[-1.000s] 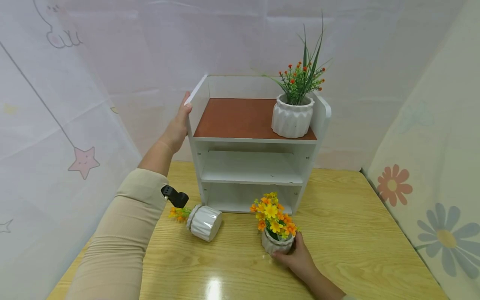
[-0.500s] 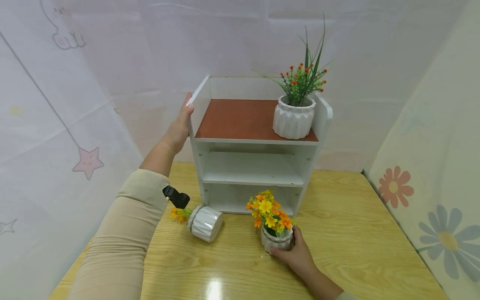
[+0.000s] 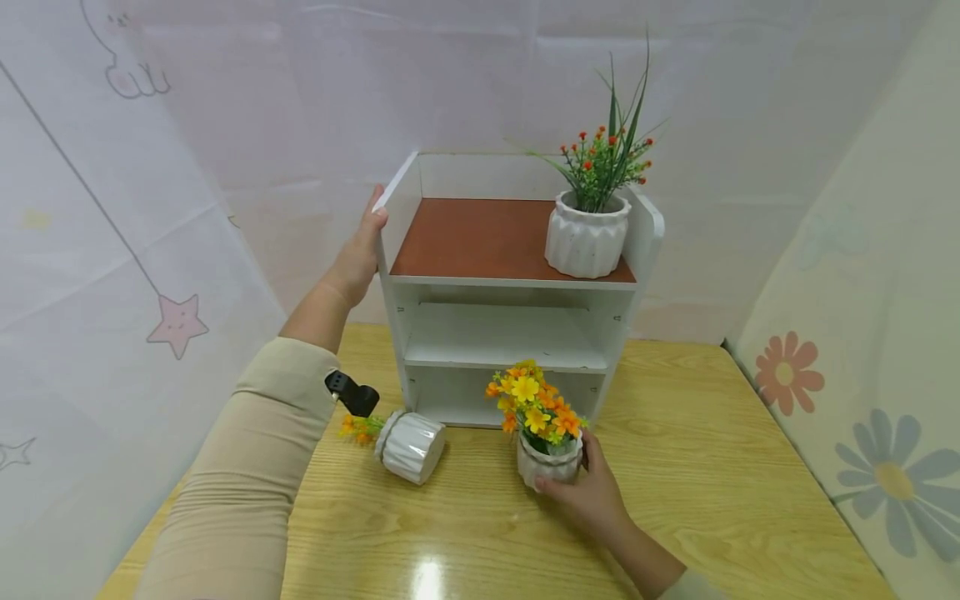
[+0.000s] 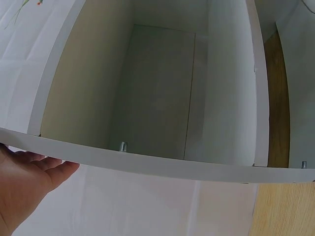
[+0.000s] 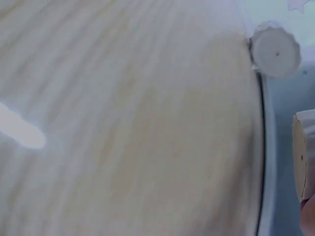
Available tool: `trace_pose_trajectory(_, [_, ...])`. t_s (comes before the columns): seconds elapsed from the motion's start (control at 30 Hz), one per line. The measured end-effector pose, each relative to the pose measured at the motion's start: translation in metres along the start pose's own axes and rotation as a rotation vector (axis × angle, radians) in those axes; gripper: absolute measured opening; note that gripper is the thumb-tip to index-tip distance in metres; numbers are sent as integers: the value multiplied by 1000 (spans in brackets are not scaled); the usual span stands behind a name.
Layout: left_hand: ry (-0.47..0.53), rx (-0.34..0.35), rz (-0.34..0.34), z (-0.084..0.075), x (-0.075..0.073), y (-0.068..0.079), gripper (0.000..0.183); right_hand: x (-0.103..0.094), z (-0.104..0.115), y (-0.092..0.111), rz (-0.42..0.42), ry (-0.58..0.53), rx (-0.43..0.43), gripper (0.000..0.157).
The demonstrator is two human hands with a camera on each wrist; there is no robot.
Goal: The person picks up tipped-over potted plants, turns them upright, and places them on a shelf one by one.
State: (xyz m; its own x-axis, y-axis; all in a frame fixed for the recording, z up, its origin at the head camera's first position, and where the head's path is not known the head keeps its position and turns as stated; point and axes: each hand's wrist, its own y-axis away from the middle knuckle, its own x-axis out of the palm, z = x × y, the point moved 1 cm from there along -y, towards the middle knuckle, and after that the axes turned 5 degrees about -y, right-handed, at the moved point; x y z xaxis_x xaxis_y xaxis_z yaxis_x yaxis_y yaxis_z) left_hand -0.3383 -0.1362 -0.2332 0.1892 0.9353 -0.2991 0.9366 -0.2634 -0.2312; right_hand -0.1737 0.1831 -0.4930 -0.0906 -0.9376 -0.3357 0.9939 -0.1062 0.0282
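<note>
My right hand (image 3: 592, 492) grips a white fluted flowerpot (image 3: 547, 463) with yellow and orange flowers, thumb in front and fingers at the far side. The pot is held in front of the shelf's lowest compartment; its pale underside shows in the right wrist view. My left hand (image 3: 358, 260) holds the left side panel of a small white shelf unit (image 3: 504, 364) near its top, thumb at the front edge. In the left wrist view its fingers (image 4: 58, 172) lie along the panel's outer face. A second flowerpot (image 3: 411, 447) lies on its side, flowers pointing left.
On the shelf's brown top (image 3: 472, 237), at the right, stands a white pot (image 3: 587, 237) with red blooms and long green leaves. The unit stands on a wooden table (image 3: 697, 467). Printed cloth (image 3: 255, 108) hangs behind and at both sides.
My right hand has moved the flowerpot up and slightly left, towards the shelf's front. My left hand stays at the side panel, and the lying pot has not moved.
</note>
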Motion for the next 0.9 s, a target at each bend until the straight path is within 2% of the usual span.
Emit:
trace_pose_trajectory(0.43, [-19,-1,-1,-1,0,0,59,5,51,8,-21,-108,-138,98])
trace_pose_trajectory(0.67, [-8,0,1,0,0,0,58,5,87,12,-63,-104,-188,95])
trace_pose_trajectory(0.9, [-1,-6,4,0,0,-1,59,2,126,12,-87,-118,-289,94])
